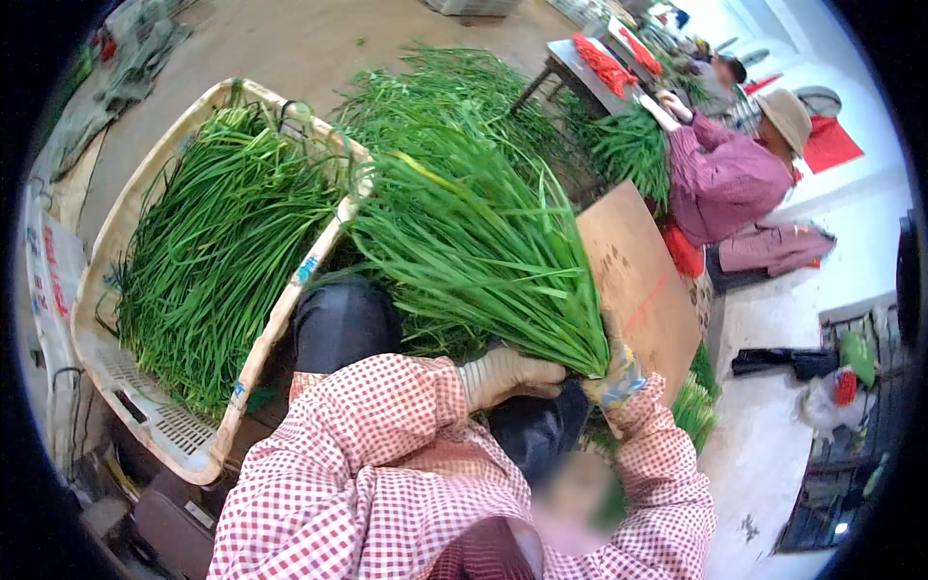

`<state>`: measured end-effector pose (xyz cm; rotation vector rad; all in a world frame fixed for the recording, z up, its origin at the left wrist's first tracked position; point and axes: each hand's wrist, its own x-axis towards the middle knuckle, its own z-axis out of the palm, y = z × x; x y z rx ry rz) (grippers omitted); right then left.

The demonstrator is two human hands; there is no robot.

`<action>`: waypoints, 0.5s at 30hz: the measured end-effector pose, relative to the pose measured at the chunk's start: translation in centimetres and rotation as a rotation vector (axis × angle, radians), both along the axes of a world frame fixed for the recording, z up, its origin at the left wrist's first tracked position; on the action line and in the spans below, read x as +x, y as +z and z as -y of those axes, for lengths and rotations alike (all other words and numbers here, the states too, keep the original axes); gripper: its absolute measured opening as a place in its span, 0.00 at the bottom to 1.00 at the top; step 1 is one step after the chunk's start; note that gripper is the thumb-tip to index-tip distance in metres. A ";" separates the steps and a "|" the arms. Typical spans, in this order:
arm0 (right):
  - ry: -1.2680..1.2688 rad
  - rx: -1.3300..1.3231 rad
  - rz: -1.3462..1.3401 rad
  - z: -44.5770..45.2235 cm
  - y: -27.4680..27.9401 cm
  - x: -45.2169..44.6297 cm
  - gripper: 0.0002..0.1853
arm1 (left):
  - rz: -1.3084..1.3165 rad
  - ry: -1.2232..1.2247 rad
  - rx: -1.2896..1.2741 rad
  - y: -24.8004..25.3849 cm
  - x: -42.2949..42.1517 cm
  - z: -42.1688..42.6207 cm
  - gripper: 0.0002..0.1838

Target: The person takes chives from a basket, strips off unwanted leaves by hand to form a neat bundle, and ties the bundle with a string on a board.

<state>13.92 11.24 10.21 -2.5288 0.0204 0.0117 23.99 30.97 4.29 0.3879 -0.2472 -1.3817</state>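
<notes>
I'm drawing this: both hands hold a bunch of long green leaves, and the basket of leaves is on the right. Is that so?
Not quite: the basket of leaves is on the left, as the head view shows. The left hand and right hand do hold a bunch.

Open air spans the crate (174,425), its rim (274,324) blocking low; brown board (646,280) stands rightward

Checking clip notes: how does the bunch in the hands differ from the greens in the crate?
The held bunch fans out from a base gathered at the hands; the crate greens lie heaped, filling much of the crate.
The held bunch is the smaller amount; the crate greens are the larger.
Both have long, thin green leaves.
</notes>
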 end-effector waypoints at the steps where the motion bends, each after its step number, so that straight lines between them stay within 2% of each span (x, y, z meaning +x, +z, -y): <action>1: -0.102 0.227 0.004 -0.6 0.6 -1.4 0.42 | 0.204 -0.059 0.026 -0.6 -1.0 -0.2 0.31; 3: -0.160 0.292 0.004 0.5 -0.2 -5.0 0.43 | 0.587 -0.240 0.026 -1.1 -3.3 -1.3 0.31; 4: -0.299 0.522 -0.087 1.1 -1.4 -6.9 0.42 | 0.760 -0.365 0.008 -0.1 -4.0 -2.5 0.32; 6: -0.665 1.009 -0.161 2.3 -3.9 -10.9 0.40 | 0.876 -0.517 -0.167 2.2 -4.5 -5.0 0.31; 7: -0.491 0.698 -0.181 0.1 -1.2 -10.9 0.39 | 0.882 -0.447 -0.291 2.4 -4.9 -5.7 0.25; 8: -0.307 0.387 -0.194 -1.0 0.2 -10.9 0.39 | 0.877 -0.460 -0.283 2.7 -4.6 -6.2 0.25; 10: -0.315 0.341 -0.221 2.2 -6.0 -15.5 0.37 | 1.008 -0.268 -0.121 3.5 -2.9 -6.9 0.18; 11: -0.278 0.319 -0.101 2.5 -7.9 -17.2 0.37 | 0.937 -0.088 0.058 3.7 -2.2 -7.2 0.15; 12: -0.242 0.145 -0.046 1.7 -6.8 -17.1 0.37 | 0.863 0.095 0.235 3.8 -1.4 -7.2 0.13; 13: -0.218 -0.033 0.013 0.8 -5.5 -16.9 0.37 | 0.922 0.255 0.352 3.6 -0.3 -6.7 0.12; 14: -0.220 -0.021 0.018 0.2 -4.4 -16.2 0.37 | 0.981 0.416 0.465 3.0 0.9 -5.9 0.11; 15: -0.207 -0.021 0.060 -0.2 -3.7 -15.7 0.37 | 1.005 0.451 0.517 2.4 2.2 -5.2 0.11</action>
